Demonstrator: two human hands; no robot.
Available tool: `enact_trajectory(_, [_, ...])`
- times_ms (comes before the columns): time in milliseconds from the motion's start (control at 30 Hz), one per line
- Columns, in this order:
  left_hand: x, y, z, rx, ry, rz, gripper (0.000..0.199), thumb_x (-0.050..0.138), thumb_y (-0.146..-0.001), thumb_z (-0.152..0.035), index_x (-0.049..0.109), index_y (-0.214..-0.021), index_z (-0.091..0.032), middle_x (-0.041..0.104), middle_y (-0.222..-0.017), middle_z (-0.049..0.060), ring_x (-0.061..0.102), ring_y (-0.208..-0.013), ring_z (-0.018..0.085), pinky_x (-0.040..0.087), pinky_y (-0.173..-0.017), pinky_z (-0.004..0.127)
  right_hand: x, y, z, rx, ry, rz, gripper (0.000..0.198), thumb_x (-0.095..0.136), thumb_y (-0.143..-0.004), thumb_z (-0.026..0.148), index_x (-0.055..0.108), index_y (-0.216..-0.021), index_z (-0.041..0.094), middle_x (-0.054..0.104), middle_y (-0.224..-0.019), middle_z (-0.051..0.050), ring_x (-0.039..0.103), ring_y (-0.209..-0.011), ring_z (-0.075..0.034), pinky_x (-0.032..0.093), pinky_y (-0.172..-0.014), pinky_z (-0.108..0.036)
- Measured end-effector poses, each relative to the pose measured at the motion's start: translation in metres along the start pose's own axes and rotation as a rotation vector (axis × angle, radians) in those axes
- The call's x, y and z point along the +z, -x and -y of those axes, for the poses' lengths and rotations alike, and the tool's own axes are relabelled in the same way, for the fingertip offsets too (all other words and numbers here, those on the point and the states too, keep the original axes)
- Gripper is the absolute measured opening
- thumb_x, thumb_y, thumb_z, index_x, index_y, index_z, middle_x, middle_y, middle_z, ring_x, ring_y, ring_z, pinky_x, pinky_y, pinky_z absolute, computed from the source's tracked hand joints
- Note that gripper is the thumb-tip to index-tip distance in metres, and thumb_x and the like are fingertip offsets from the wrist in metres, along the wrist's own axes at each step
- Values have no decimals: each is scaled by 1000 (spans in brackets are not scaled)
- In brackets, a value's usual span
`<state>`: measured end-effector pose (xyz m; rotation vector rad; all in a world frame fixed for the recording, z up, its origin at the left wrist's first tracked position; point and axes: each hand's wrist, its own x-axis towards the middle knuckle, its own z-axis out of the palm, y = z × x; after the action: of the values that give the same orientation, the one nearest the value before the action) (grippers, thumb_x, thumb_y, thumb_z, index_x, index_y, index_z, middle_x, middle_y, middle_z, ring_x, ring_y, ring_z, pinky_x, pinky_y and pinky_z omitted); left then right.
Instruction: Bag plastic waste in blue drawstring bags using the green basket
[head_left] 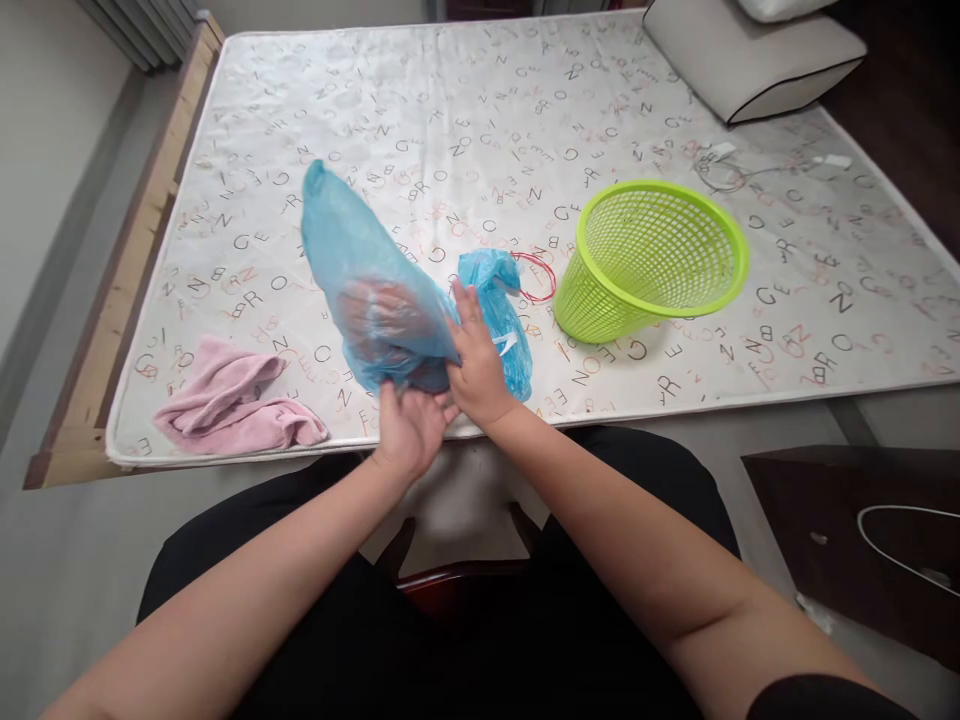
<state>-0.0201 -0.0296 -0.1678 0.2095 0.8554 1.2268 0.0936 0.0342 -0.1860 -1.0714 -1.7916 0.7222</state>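
Observation:
A blue translucent plastic bag [352,240] stands puffed up above the near edge of the bed, leaning to the left. A reddish-brown shape shows through its lower part; I cannot make out what it is. My left hand [412,430] is at the bag's bottom, thumb against the film, palm turned upward. At the bag's right edge, my right hand [476,365] grips the film, some fingers stretched upward. Just behind my right hand lies a crumpled second blue bag [510,340], partly covered by it. A red cord loop [540,275] sticks out beside that bag.
A lime-green mesh wastebasket [592,290] stands tilted at the right on the letter-patterned mattress [360,90]. A folded pink cloth [232,400] lies near the left corner. Farther right are a white cable [727,170] and a pale cushion [750,70]. A wooden rail [150,230] borders the left side.

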Motion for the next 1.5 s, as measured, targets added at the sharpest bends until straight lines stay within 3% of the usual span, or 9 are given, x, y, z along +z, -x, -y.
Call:
enact_trajectory(200, [-2,-33,-56,74,71,-22,46,43,-101,-52,69,-126,-24,71,-133,10,67,-119,29,61,-89,42,3,0,-1,-84,-79,169,61,40,-87,1,59,-140,24,49,-161,-1,31,-158,-17,26,-131,-43])
enact_trajectory(367, [-2,-12,-10,-158,-50,13,37,52,-98,-44,70,-123,-23,74,-124,11,69,-112,29,61,-89,45,4,0,-6,0,-103,43,46,43,-86,5,63,-124,22,59,-149,-6,42,-151,-22,33,-127,-48])
enact_trajectory(533, [-5,-7,-1,37,-179,197,53,62,-89,-64,69,-127,-28,64,-145,8,56,-135,32,56,-99,44,-1,-3,-18,22,17,-103,36,45,-88,7,63,-116,19,58,-143,-14,49,-142,-23,37,-122,-47])
enact_trajectory(733, [-15,-44,-37,237,-309,198,64,89,-66,-60,75,-116,-22,70,-134,9,52,-139,33,53,-105,40,-1,-5,-6,-212,64,219,25,49,-89,12,68,-101,20,61,-136,-13,46,-140,-29,38,-119,-51])
enact_trajectory(833, [-20,-42,-27,61,-275,163,54,82,-75,-58,75,-111,-20,74,-124,10,56,-135,32,51,-107,41,0,-2,3,-236,-16,383,21,48,-96,20,68,-100,20,68,-118,-11,58,-121,-27,48,-107,-46])
enact_trajectory(967, [-19,-32,-19,-248,-173,182,57,51,-95,-65,72,-122,-19,75,-122,13,64,-126,33,55,-100,49,-5,-1,4,-57,-170,330,26,43,-101,30,65,-101,18,70,-99,-8,65,-95,-23,53,-90,-39])
enact_trajectory(1267, [-16,-56,-89,89,-82,-50,53,47,-99,-63,69,-124,-22,77,-114,11,73,-105,28,62,-85,40,-16,-7,1,204,-176,136,22,45,-100,35,64,-103,24,70,-101,-3,65,-99,-22,52,-96,-36])
enact_trajectory(1367, [-18,-57,-85,67,-85,-25,47,55,-98,-56,67,-125,-19,77,-115,12,74,-105,26,62,-87,39,-9,-8,-5,252,-211,188,26,58,-95,37,61,-117,24,69,-116,-4,65,-110,-22,50,-102,-37])
enact_trajectory(1500, [-25,-60,-58,-20,-230,-73,32,65,-81,-17,70,-113,-14,79,-99,8,75,-88,21,61,-84,32,5,-5,-18,444,-211,161,45,57,-97,49,53,-133,23,64,-136,-11,60,-128,-24,45,-112,-42])
